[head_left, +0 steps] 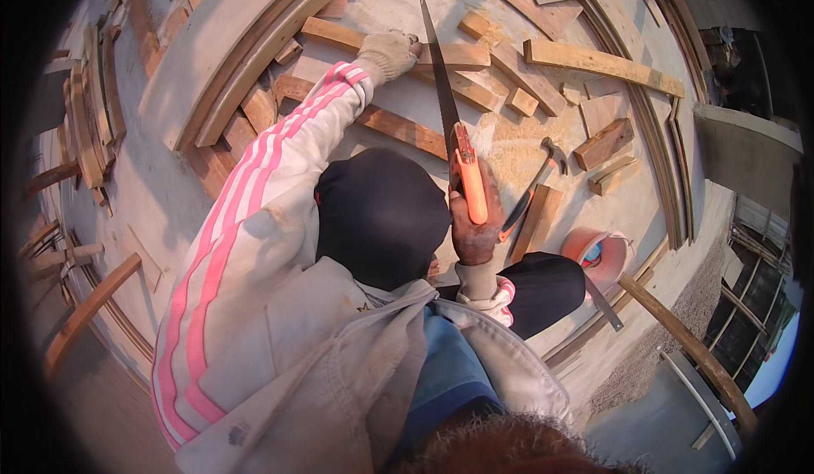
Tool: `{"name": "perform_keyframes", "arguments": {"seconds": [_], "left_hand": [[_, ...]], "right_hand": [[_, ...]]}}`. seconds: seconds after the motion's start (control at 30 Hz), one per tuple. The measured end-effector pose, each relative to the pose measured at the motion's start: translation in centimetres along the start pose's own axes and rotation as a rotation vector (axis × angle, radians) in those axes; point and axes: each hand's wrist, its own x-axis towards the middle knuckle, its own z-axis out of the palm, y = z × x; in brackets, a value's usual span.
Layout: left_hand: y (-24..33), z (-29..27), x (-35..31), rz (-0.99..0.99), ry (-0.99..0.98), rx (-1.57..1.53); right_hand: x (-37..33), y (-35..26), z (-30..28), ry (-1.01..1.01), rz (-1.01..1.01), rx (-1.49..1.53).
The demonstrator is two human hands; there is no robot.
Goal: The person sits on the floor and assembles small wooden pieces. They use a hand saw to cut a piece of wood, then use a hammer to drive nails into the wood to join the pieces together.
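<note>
My right hand [475, 235] is wrapped round the orange handle of a hand saw [440, 80]. Its long dark blade points away from me and passes over a wooden beam [466, 56] lying crosswise. Further left, my left hand [387, 55], in a beige knitted glove, grips that same beam a little to the left of the blade; its fingertips are partly hidden. Nearer to me lies a second, reddish beam [398, 129], below the saw's lower blade. My dark-clad knee [381, 220] is bent between my arms.
A claw hammer [543, 177] lies right of the saw, near sawdust [530, 135] and several wood offcuts. A pink bucket [585, 238] holds something blue, with another metal blade [604, 303] beside it. Curved boards [246, 58] are stacked at left; a long timber [606, 64] lies far right.
</note>
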Motion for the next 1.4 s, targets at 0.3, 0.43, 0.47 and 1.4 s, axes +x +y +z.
{"name": "perform_keyframes", "arguments": {"seconds": [0.3,0.43,0.47,1.4], "left_hand": [[-0.2,0.1,0.3,-0.066,-0.024,-0.011],[0.4,-1.1,0.2,-0.039,-0.063,-0.006],[0.6,-1.2,0.1,-0.027,-0.07,-0.012],[-0.6,0.9,1.0,-0.066,-0.01,0.009]], "right_hand": [[0.1,0.8,0.7,0.006,-0.103,-0.102],[-0.3,0.9,0.5,-0.006,-0.012,-0.043],[-0.4,0.8,0.5,-0.01,0.014,-0.031],[-2.7,-0.2,-2.1,-0.067,0.013,-0.09]]}}
